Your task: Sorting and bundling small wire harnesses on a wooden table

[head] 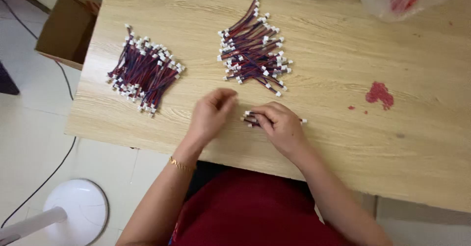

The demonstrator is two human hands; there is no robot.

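Head view, right hand (281,126) pinching thin wires (251,119)

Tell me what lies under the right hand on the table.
Under the right hand lies a small bunch of red-and-blue wires with white plugs, flat on the wooden table. Their ends stick out on both sides; the hand covers the middle, so their number stays unclear.

wires (251,119) | short red-blue bundle, white end plugs | lying flat, crosswise on counter (343,143) | under right hand (279,126), near front edge
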